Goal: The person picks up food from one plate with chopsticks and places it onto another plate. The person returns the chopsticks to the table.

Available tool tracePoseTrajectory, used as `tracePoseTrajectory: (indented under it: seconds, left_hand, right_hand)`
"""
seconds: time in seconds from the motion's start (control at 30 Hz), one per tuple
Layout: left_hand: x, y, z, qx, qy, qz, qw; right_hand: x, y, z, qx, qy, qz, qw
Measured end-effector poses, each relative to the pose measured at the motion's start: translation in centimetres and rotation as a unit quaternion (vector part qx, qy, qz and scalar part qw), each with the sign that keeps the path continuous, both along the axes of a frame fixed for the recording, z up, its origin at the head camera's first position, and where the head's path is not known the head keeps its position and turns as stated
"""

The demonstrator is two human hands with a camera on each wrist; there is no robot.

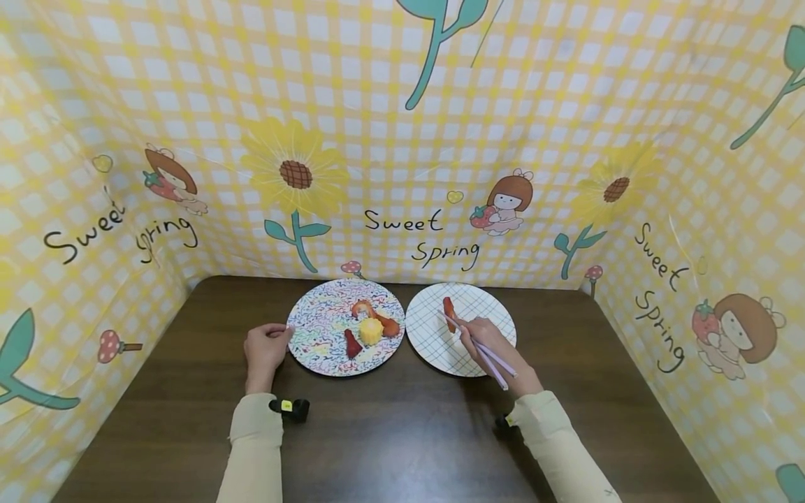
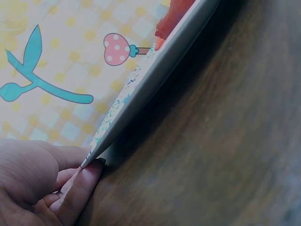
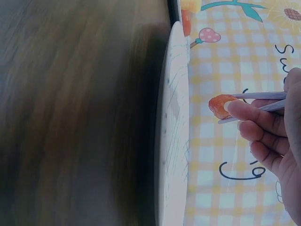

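With thumb and fingers, my left hand (image 1: pixel 264 349) pinches the left rim of a round plate with colourful squiggles (image 1: pixel 322 314). In the left wrist view the thumb lies over that rim (image 2: pixel 89 155) and a finger under it. My right hand (image 1: pixel 493 339) holds a pair of pale purple chopsticks (image 1: pixel 495 365) over a white plate with a blue grid (image 1: pixel 429 342). Between the chopstick tips is a long reddish-orange food piece (image 1: pixel 449 312); the right wrist view shows this food piece (image 3: pixel 221 106) raised above the grid plate, with a fingertip overlapping it.
On the squiggle plate lie a yellow corn piece (image 1: pixel 371 331), a dark red wedge (image 1: pixel 352 344), a curled orange shrimp-like piece (image 1: pixel 360 307) and an orange-brown piece (image 1: pixel 389 326). The plates stand side by side on a dark wooden table (image 1: pixel 377 433). Checked cloth (image 1: pixel 390 161) encloses the back and sides.
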State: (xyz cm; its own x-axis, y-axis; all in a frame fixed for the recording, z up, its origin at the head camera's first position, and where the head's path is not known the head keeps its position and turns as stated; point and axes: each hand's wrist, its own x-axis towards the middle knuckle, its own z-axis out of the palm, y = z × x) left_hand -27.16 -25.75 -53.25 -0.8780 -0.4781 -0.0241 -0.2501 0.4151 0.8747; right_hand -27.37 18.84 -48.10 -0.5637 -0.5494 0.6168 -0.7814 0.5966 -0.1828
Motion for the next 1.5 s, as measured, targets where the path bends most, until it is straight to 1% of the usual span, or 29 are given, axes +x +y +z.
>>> tracePoseTrajectory:
  seconds: [0.13,0.23,0.37,0.5,0.6,0.7,0.73,0.83,0.9,0.97,1.07,1.13,1.17,1.23,1.3,1.33,1.4,1.47,1.5]
  left_hand:
    - [-0.1,0.1,0.0,-0.001,-0.004,0.003,1.0]
    - [-0.1,0.1,0.0,-0.006,-0.004,0.005,1.0]
    - [-0.2,0.1,0.0,-0.005,-0.002,0.006,1.0]
    - [-0.2,0.1,-0.1,-0.002,-0.006,0.004,1.0]
    - [-0.2,0.1,-0.1,0.001,-0.011,0.001,0.9999]
    - [-0.1,0.1,-0.1,0.006,-0.008,0.002,0.9999]
    - [-0.1,0.2,-0.1,0.005,-0.011,0.004,0.9999]
    - [-0.1,0.2,0.0,0.002,-0.008,0.003,1.0]
    - [-0.2,0.1,-0.1,-0.001,-0.008,0.003,1.0]
    - [-0.1,0.1,-0.1,-0.001,-0.009,0.0,1.0]
    - [-0.1,0.0,0.0,-0.004,-0.011,0.002,0.9999]
    - [0.0,0.0,0.0,-0.006,-0.011,0.003,0.9999]
    - [0.0,0.0,0.0,-0.006,-0.009,0.003,0.9999]
    - [0.0,0.0,0.0,-0.008,-0.007,0.005,0.9999]
    - [0.0,0.0,0.0,-0.008,-0.003,0.005,0.9999]
    - [0.0,0.0,0.0,-0.009,-0.002,0.005,0.9999]
    - [0.0,0.0,0.0,-0.011,-0.002,0.004,0.9999]
    - [0.0,0.0,0.0,-0.012,-0.001,0.002,0.9999]
    - [-0.1,0.0,0.1,-0.013,-0.002,0.001,0.9999]
  right_hand:
    - [-0.1,-0.6,0.0,-0.004,0.009,0.013,1.0]
    - [-0.2,-1.2,0.0,-0.009,-0.009,0.013,1.0]
    - [-0.5,-2.0,0.0,-0.009,-0.034,-0.001,0.999]
    - [-0.8,-2.8,0.2,0.007,-0.05,-0.012,0.999]
    - [-1.0,-3.1,0.5,0.008,-0.058,-0.015,0.998]
    - [-1.0,-3.2,0.6,-0.01,-0.083,-0.023,0.996]
    - [-1.0,-3.1,0.6,-0.024,-0.097,-0.024,0.995]
    - [-1.0,-2.8,0.2,-0.062,-0.149,-0.03,0.986]
    - [-1.0,-2.5,0.0,-0.084,-0.187,-0.035,0.978]
    - [-1.1,-2.1,-0.4,-0.098,-0.228,-0.045,0.968]
    - [-1.3,-1.7,-0.8,-0.102,-0.288,-0.054,0.951]
    - [-1.3,-1.5,-0.9,-0.101,-0.326,-0.053,0.939]
    - [-1.4,-1.5,-0.9,-0.098,-0.34,-0.047,0.934]
    - [-1.3,-1.5,-0.8,-0.087,-0.355,-0.037,0.93]
    - [-1.1,-1.7,-0.6,-0.074,-0.344,-0.024,0.936]
    - [-1.0,-1.8,-0.5,-0.064,-0.329,-0.019,0.942]
    - [-0.6,-2.2,-0.1,-0.046,-0.284,-0.009,0.958]
    - [-0.3,-2.6,0.2,-0.029,-0.224,0.001,0.974]
    - [-0.1,-2.8,0.4,-0.024,-0.198,0.001,0.98]
